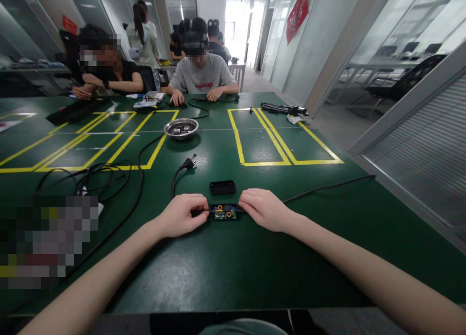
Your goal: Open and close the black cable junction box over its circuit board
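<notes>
There is one view, from a camera worn on the head, above the near edge of the green table point(218, 267). It faces forward and down, so the left hand point(184, 214) and the right hand point(267, 211) appear quite near, around the middle. The co-worker in the grey shirt point(202, 75) is farther, across the table, and the bright corridor point(251, 82) is farther again. The view is wide: upright frames at both sides lean outward.

On the bench point(349, 213), near its far right corner, a black stand point(278, 108); at the far edge, a grey-shirted person point(206, 74).
</notes>
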Motion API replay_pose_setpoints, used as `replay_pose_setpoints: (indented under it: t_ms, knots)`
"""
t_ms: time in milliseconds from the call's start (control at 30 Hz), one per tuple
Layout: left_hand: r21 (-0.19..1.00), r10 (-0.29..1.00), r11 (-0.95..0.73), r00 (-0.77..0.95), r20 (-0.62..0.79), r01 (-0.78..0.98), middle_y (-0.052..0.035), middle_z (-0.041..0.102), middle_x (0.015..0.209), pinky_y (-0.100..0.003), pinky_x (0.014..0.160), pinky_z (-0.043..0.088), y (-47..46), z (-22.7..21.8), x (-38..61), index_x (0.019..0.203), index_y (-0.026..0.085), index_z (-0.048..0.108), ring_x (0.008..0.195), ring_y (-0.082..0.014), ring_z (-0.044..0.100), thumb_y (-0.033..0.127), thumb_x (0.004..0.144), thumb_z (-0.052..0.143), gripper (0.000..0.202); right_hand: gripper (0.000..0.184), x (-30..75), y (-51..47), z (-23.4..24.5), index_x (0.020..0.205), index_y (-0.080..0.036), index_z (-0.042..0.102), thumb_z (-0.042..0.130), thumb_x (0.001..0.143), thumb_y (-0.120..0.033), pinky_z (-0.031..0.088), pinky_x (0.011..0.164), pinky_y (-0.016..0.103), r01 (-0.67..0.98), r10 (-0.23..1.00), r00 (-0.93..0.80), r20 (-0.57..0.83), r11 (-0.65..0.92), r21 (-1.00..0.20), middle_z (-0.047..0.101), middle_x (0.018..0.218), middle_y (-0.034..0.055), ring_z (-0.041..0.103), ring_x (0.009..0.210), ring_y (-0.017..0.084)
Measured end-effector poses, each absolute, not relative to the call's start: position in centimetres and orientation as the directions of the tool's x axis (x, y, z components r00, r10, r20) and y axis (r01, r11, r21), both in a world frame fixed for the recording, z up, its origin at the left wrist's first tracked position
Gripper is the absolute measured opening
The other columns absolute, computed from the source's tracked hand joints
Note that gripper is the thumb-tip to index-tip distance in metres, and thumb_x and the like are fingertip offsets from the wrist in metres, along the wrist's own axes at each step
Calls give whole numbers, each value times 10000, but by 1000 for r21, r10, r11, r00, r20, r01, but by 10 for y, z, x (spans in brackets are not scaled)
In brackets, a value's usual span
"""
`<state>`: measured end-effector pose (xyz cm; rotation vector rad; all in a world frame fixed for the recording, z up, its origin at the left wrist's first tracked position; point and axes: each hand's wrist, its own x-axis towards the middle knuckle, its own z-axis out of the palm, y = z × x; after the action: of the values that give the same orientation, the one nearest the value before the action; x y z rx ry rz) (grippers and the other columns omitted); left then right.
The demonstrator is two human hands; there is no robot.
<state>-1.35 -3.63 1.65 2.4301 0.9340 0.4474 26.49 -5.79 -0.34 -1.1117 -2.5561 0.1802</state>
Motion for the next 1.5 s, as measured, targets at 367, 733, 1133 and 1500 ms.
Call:
replay_pose_setpoints:
  t_ms: [367,733,1133,1500]
  knots:
    - [562,763,-582,634,127,588,1,644,687,-279,691,420,-39,13,-7,762,186,686,689,-163,576,354,932,609,252,309,255,-57,-11,733,-189,564,487,1032,-188,349,702,304,757,771,-578,268,629,-177,612,753,31,539,733,172]
    - [511,840,-525,510,183,681,-17,640,712,-322,718,406,-36,8,5,768,192,697,727,-194,570,373,938,577,276,305,253,-46,-11,769,-177,636,501,1037,-226,324,719,304,882,853,-413,319,462,-94,674,760,46,590,730,169]
    - [622,858,-465,493,142,630,-1,611,673,-297,652,396,-33,7,5,716,185,701,637,-162,529,405,901,624,297,314,247,-46,-11,748,-192,607,519,1038,-275,326,696,303,866,884,-413,217,456,-207,637,740,20,579,706,161]
    - [560,891,-453,341,299,694,-67,713,907,-370,799,511,-16,-7,4,972,186,767,899,-247,653,342,900,619,227,145,258,-34,-22,1053,-193,708,599,975,-247,475,857,365,791,909,-223,352,380,-480,676,1026,84,640,975,237]
